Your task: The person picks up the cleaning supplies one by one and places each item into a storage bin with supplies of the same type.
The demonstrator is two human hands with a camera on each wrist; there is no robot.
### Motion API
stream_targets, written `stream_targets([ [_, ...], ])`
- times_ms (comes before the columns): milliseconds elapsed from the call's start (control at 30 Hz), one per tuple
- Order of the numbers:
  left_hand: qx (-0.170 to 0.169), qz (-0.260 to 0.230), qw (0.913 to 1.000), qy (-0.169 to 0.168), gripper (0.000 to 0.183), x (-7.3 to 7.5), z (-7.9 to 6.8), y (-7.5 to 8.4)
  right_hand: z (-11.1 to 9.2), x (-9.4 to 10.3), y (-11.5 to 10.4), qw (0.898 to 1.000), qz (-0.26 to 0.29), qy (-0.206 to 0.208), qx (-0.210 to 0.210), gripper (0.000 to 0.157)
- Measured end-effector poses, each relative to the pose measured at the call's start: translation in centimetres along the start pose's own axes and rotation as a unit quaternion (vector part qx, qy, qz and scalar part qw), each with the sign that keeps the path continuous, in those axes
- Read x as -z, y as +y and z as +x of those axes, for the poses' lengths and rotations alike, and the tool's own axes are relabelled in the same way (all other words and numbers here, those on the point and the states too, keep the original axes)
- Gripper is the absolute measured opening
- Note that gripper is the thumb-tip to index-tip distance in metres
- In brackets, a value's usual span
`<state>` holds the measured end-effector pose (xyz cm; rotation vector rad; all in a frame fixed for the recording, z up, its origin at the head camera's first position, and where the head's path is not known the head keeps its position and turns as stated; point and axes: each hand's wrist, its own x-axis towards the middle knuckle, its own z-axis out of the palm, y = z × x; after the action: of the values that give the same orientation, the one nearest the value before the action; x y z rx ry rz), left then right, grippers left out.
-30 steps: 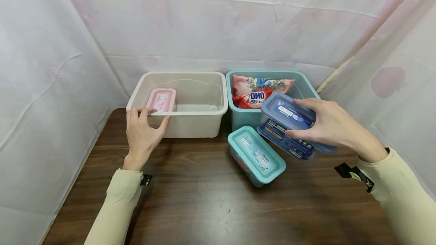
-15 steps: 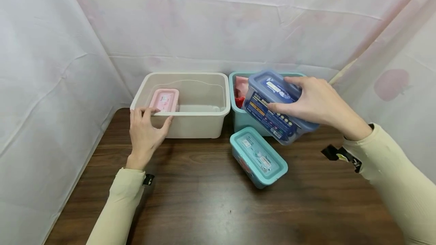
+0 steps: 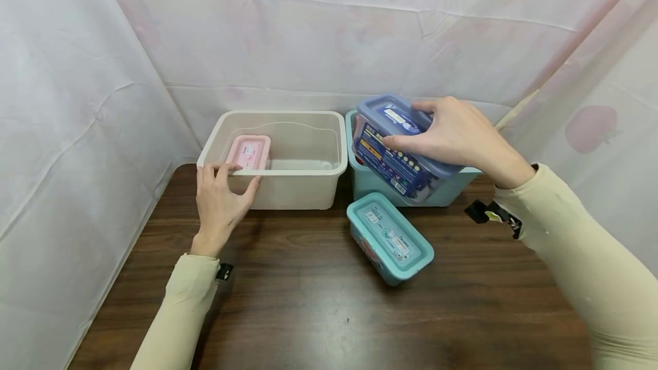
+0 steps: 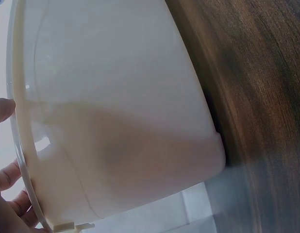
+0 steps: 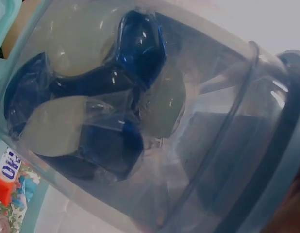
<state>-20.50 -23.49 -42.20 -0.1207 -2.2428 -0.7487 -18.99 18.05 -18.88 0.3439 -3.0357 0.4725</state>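
Observation:
My right hand (image 3: 457, 136) grips a clear plastic box of laundry pods (image 3: 390, 161) across its blue lid. It holds the box tilted over the teal bin (image 3: 370, 179), hiding much of the opening. Blue and whitish pods (image 5: 111, 145) show through the box wall in the right wrist view. At the cream bin (image 3: 288, 193), my left hand (image 3: 218, 207) rests on the front rim, fingers over the edge and thumb spread. A pink-lidded box (image 3: 249, 152) sits inside that bin at the left.
A teal-lidded box (image 3: 390, 238) stands askew on the dark wood table (image 3: 288, 296), in front of the teal bin. An OMO detergent packet (image 5: 7, 174) lies inside the teal bin. White cloth (image 3: 308, 33) hangs behind and at both sides.
My right hand has carried the pod box up and to the left, from the teal bin's front right to over the bin. The left hand has stayed on the cream bin's rim.

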Motion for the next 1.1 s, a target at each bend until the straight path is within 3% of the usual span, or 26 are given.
stream_targets([
  [367, 0.003, 0.007, 0.9999, 0.007, 0.058, -0.1, 0.1, -0.2, 2.3, -0.6, -1.9, 1.000, 0.020, -0.013, -0.018, 0.110],
  [600, 0.000, 0.006, 1.0000, 0.005, 0.058, 0.0, 0.1, 0.0, 3.9, -1.2, -3.3, 1.000, 0.006, -0.007, -0.028, 0.089],
  [800, -0.002, 0.004, 0.9999, 0.011, 0.057, 0.0, 0.0, 0.0, 5.6, -1.7, -4.5, 0.999, 0.014, -0.007, -0.032, 0.087],
  [1100, 0.005, 0.006, 1.0000, 0.004, 0.057, 0.0, -0.1, 0.0, 7.9, -3.2, -6.2, 0.999, 0.031, 0.012, -0.037, 0.070],
])
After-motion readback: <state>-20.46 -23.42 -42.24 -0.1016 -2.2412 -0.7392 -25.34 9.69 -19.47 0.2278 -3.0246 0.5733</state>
